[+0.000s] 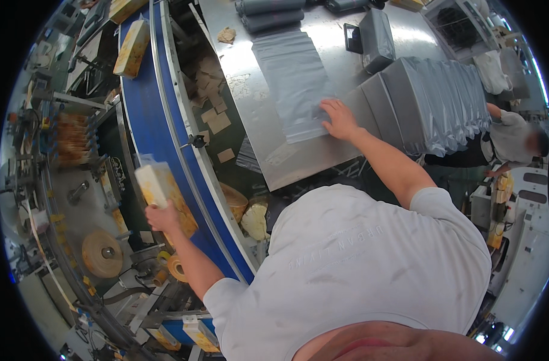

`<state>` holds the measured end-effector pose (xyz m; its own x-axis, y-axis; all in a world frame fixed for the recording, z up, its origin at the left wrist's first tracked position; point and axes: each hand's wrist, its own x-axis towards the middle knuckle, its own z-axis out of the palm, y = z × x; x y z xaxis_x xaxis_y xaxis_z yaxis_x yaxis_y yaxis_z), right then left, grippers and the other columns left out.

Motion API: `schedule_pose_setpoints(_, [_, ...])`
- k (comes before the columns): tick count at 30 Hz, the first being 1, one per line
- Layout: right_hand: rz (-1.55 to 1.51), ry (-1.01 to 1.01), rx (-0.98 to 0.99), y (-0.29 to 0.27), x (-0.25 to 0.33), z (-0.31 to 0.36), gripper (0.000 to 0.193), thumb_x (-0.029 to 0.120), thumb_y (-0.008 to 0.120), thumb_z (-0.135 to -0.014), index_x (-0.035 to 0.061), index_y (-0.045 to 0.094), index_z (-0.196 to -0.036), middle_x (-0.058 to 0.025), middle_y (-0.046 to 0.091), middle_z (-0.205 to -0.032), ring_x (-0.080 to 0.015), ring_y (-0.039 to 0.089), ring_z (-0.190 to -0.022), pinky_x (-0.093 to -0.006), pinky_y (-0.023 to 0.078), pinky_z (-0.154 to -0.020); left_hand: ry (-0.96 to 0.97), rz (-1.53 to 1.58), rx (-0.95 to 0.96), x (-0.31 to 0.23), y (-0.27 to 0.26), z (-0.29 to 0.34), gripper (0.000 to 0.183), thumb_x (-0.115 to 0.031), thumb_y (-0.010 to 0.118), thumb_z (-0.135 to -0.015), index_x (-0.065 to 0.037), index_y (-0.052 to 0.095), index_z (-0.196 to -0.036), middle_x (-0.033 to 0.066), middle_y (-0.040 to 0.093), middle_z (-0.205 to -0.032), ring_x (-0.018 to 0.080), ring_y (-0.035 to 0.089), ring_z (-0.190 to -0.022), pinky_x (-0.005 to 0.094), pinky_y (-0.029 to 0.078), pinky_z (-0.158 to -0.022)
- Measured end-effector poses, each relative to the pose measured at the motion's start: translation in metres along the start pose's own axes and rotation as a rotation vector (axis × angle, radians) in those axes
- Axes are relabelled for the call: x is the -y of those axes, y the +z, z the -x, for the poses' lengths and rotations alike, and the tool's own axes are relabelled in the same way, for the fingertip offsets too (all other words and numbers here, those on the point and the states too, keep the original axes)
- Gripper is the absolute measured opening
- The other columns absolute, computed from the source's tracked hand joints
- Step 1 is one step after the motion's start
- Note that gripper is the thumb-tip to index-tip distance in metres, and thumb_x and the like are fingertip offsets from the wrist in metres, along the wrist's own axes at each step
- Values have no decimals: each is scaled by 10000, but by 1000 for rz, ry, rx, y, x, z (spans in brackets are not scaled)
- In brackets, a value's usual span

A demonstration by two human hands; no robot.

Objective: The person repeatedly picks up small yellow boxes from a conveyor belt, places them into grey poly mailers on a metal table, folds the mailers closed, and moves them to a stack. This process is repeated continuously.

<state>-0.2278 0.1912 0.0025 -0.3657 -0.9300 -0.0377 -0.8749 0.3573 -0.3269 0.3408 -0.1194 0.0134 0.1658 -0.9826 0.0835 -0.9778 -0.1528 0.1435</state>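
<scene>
My left hand (161, 218) grips the near end of a long white and yellow-orange printed pack (152, 185) over the blue conveyor belt. The pack is a little blurred, and clear film seems to stick out at its far end. My right hand (342, 122) reaches onto the metal table, its fingers stretched and thumb apart, touching the right edge of a flat grey plastic bag (294, 81). That bag lies lengthwise across the table. Close to the right of this hand stands a large stack of grey plastic bags (431, 105).
Another yellow pack (132, 49) rests farther up the blue conveyor belt (143, 108). Rolled grey bags (271, 15) and a grey block-shaped parcel (378, 41) sit on the metal table (238, 90). Cardboard scraps (217, 120) lie below. A co-worker (515, 141) is at the right.
</scene>
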Motion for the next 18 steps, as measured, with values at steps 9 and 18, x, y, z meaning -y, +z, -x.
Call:
schedule_pose_setpoints(9, [-629,11,-206,22,5,33,578,222,783,-909,36,595,-1422,-181,605,-1436,-369,555,-1346,-438,459,-1121,366,1228,580,-211,-38,110,699,-44,832,-799,-38,454,-1388,145,587,-1321,276,601,-1242,404,491,-1088])
schedule_pose_setpoints(18, [-891,267,-43,19,19,84,560,166,729,-955,30,555,-1469,-216,590,-1461,-400,588,-1310,-449,475,-1101,478,1006,728,-315,80,245,799,-244,811,-927,65,374,-1520,226,559,-1427,350,600,-1252,446,476,-1099])
